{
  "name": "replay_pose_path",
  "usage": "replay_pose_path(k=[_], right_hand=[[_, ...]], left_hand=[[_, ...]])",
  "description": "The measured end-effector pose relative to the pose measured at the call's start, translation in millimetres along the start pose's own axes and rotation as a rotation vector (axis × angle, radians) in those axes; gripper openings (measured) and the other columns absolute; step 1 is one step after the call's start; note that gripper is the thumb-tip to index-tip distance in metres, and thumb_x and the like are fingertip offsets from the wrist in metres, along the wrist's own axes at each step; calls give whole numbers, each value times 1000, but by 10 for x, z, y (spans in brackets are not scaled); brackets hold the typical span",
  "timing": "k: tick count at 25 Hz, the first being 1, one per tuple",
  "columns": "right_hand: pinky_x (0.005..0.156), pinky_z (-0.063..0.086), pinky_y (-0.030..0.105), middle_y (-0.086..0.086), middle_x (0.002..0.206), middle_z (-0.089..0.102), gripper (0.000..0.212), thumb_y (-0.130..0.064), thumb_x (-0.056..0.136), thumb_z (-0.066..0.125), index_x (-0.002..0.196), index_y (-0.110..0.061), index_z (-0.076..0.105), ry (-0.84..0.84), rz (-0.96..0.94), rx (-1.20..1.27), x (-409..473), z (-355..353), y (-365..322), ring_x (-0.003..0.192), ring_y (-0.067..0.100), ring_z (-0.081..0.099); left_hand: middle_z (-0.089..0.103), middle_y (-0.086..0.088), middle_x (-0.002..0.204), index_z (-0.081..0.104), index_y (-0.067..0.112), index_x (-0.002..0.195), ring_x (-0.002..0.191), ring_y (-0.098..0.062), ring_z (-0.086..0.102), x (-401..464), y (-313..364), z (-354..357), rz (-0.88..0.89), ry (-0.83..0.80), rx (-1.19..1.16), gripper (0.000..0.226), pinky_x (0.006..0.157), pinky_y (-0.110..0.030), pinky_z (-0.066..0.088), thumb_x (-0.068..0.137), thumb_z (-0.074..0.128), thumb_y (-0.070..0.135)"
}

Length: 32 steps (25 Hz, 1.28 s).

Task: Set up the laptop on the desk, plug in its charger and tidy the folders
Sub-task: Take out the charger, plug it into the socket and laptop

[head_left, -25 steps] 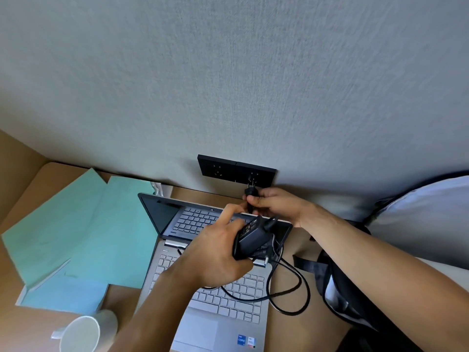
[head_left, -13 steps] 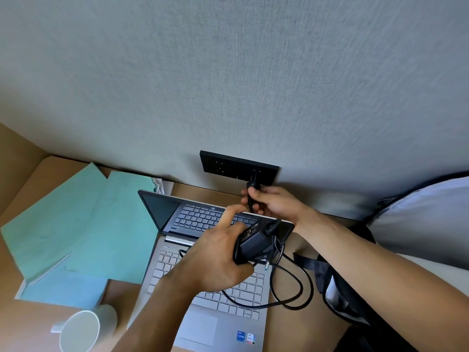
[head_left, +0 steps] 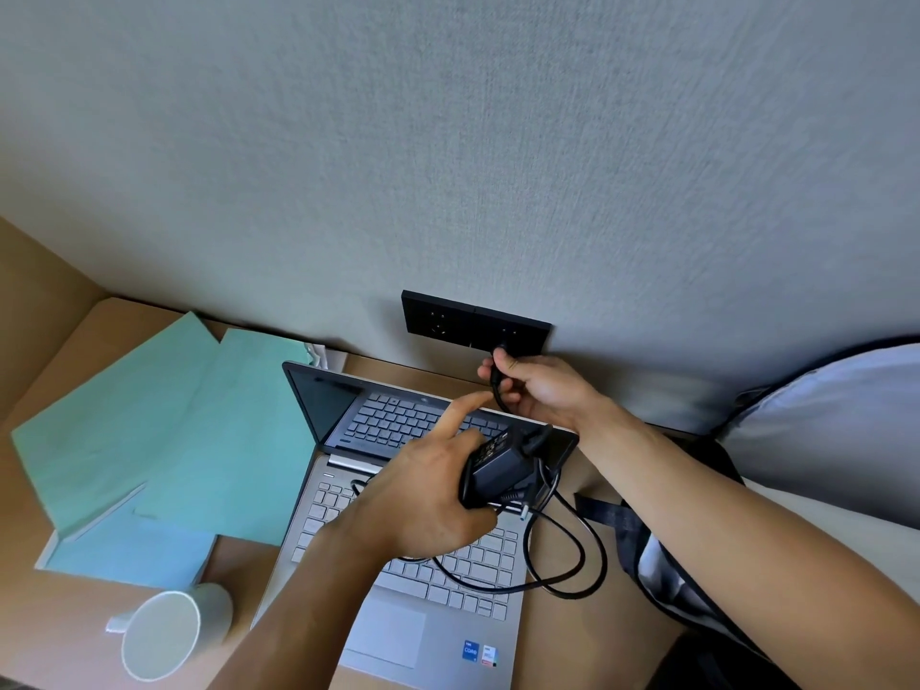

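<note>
A silver laptop lies open on the wooden desk, its dark screen reflecting the keys. My left hand grips the black charger brick above the keyboard, index finger stretched out. My right hand pinches the black mains plug just below the right socket of the black wall outlet. The charger cable loops over the keys and desk. Two teal folders overlap at the left, on top of a light blue folder.
A white mug lies tipped at the front left. A dark bag sits at the desk's right edge, with a pale cushion behind it. The grey wall rises directly behind the desk.
My right hand has lifted the plug a little closer to the right socket. My left hand keeps the brick in about the same place.
</note>
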State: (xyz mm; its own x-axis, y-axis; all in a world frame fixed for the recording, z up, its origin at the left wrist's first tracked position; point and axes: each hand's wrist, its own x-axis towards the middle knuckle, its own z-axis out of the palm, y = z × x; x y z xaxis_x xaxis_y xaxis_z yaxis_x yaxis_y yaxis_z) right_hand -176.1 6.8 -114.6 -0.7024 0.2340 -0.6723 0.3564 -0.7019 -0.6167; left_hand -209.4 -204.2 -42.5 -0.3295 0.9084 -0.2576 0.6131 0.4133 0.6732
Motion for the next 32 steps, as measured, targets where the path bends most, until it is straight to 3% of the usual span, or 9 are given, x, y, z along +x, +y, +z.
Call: replay_pose_path(k=[4, 7, 11, 14, 20, 24, 27, 29, 32], right_hand=[[47, 40, 17, 7, 96, 79, 27, -29, 98, 60, 97, -3, 70, 16, -12, -216, 6, -46, -69, 50, 5, 50], [54, 44, 19, 7, 100, 80, 44, -52, 94, 59, 97, -10, 74, 116, -49, -443, -95, -16, -70, 55, 6, 57], [75, 54, 24, 10, 96, 78, 35, -30, 104, 48, 110, -4, 70, 362, -226, -562, -408, -131, -101, 78, 17, 71], [85, 55, 37, -4, 80, 76, 20, -16, 95, 51, 87, -22, 68, 712, -557, -448, -965, -218, 143, 79, 17, 69], [75, 47, 15, -9, 93, 70, 18, -26, 101, 53, 100, -20, 70, 391, -526, -904, -1913, 6, 1529, 88, 4, 64], [94, 43, 23, -2, 121, 68, 29, -31, 105, 44, 119, -16, 64, 365, -118, -890, -1719, -390, 2066, 112, 10, 60], [93, 47, 36, 4, 95, 71, 38, -32, 105, 40, 90, -9, 66, 321, -70, -1088, -1706, -495, 2154, 95, 19, 64], [90, 48, 35, -7, 83, 65, 34, -33, 105, 43, 82, -17, 63, 341, -134, -880, -1807, -490, 2146, 83, 10, 61], [88, 43, 11, -23, 109, 62, 28, -34, 99, 58, 125, -27, 54, 303, -228, -658, -1942, -363, 2182, 105, -2, 61]], left_hand=[[1, 30, 158, 52, 28, 93, 80, -11, 67, -207, 53, 123, 38, 67, 27, 33, 67, -32, 53, 67, 70, 36], [23, 22, 143, 55, 29, 104, 91, -2, 59, -413, 75, 327, 21, 122, -26, 41, 70, -23, 51, 66, 69, 34], [48, 13, 82, 54, 31, 77, 61, -7, 49, -616, 81, 626, -151, 164, -391, 27, 55, -15, 34, 63, 69, 14], [40, 1, 60, 48, 17, 68, 52, -20, 36, -701, 47, 845, -364, 124, -908, 23, 48, -26, 31, 64, 66, 4], [56, -15, 75, 62, -10, 92, 76, -31, 56, -762, -40, 1207, -530, 134, -1244, 31, 77, -45, 46, 68, 72, 7], [59, -16, 79, 63, -5, 94, 69, -29, 60, -876, -65, 1399, -663, 116, -1298, 30, 85, -51, 52, 69, 72, 8], [61, -25, 96, 61, -7, 100, 77, -34, 64, -990, -93, 1490, -702, 33, -1418, 22, 93, -51, 50, 86, 63, 9], [69, -26, 111, 61, -9, 112, 98, -37, 70, -1024, -112, 1558, -717, 7, -1404, 28, 100, -52, 49, 93, 57, 12], [69, -21, 120, 58, -5, 124, 112, -36, 67, -1044, -100, 1646, -685, -44, -1460, 39, 90, -46, 53, 93, 61, 18]])
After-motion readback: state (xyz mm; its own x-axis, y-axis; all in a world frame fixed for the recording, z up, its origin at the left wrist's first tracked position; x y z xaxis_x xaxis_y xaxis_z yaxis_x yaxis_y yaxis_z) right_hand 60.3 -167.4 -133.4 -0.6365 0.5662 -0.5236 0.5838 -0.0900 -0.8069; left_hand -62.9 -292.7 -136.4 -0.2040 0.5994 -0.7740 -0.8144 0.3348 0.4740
